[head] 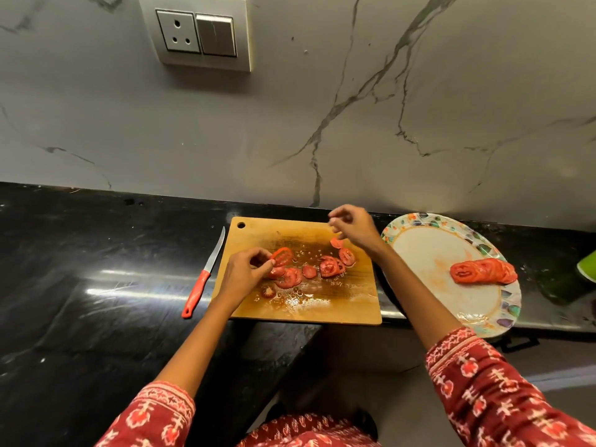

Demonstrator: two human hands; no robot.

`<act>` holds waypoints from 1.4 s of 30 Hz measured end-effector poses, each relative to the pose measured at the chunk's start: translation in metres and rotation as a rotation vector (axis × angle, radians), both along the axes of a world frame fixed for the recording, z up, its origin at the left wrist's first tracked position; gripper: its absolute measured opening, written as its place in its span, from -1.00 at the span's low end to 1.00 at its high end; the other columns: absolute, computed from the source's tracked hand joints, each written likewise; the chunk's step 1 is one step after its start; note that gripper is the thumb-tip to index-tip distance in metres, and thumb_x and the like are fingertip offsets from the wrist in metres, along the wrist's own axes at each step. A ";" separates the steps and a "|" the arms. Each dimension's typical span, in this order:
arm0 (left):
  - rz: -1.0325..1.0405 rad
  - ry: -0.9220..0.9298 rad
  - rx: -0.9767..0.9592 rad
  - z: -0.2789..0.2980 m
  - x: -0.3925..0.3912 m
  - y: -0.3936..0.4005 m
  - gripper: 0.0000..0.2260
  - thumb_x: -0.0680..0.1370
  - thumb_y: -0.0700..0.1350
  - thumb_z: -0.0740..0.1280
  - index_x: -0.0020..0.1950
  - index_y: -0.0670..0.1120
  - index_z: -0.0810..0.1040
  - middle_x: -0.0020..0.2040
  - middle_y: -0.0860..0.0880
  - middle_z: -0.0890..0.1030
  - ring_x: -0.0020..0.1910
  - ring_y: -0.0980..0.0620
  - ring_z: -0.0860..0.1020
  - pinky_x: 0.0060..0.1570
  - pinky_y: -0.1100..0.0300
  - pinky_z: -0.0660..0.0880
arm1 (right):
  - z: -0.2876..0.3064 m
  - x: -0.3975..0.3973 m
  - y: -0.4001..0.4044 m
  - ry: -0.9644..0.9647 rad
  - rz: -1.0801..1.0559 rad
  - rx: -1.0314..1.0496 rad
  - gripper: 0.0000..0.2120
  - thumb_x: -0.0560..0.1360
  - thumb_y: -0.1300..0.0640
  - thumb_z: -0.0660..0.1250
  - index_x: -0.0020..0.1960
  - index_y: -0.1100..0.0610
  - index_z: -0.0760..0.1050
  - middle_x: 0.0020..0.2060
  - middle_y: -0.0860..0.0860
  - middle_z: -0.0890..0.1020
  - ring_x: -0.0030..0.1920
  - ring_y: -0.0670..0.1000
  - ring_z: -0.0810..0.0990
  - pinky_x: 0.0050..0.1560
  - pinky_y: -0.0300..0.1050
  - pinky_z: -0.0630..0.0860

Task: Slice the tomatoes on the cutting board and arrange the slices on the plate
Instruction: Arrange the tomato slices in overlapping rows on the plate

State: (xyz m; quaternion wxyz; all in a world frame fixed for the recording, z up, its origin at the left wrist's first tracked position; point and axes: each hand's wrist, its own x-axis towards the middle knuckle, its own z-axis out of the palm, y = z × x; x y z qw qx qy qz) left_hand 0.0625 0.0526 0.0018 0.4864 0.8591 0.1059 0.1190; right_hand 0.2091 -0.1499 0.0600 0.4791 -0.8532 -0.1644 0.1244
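Two hands: both over the cutting board (pixel 303 304), which lies on the black table (pixel 80 269)
Left hand (pixel 246 269): fingers pinch a tomato slice (pixel 282 256), lifted at the board's left side
Right hand (pixel 353 227): above the far right corner of the board — fingers loosely curled, grasping nothing that shows
Loose slices (pixel 329 266): scattered across the middle of the wet board, some overlapping
Plate (pixel 419 253): right of the board, near the table's edge
Arranged slices (pixel 482 271): an overlapping row on the right part of the plate
Knife (pixel 201 279): red handle, lying on the table just left of the board — untouched
Green object (pixel 588 267): far right edge, cut off
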 end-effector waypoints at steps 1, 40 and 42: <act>0.011 0.002 -0.006 -0.003 -0.001 0.003 -0.94 0.45 -0.21 0.41 -0.13 -0.06 0.59 -0.22 0.03 0.61 -0.22 0.14 0.56 -0.19 0.36 0.51 | 0.000 0.007 -0.009 -0.020 -0.059 -0.027 -0.86 0.53 0.27 0.28 0.08 0.22 0.52 -0.09 0.14 0.60 -0.14 0.05 0.58 -0.33 -0.27 0.55; -0.158 0.045 0.006 0.010 0.080 -0.110 -0.91 0.48 -0.19 0.36 -0.02 -0.08 0.56 -0.07 -0.01 0.60 -0.09 0.08 0.56 -0.10 0.22 0.53 | 0.005 0.016 -0.155 0.019 0.020 -0.349 -0.86 0.41 0.33 0.41 -0.03 0.32 0.55 -0.21 0.10 0.57 -0.22 0.04 0.56 -0.25 -0.28 0.49; -0.181 0.058 -0.011 0.013 0.087 -0.136 -0.92 0.48 -0.19 0.37 -0.04 -0.06 0.55 -0.12 0.05 0.58 -0.15 0.16 0.54 -0.16 0.33 0.50 | 0.006 0.019 -0.186 0.056 -0.043 -0.319 -0.84 0.42 0.37 0.38 0.00 0.33 0.54 -0.19 0.12 0.57 -0.21 0.06 0.58 -0.23 -0.22 0.55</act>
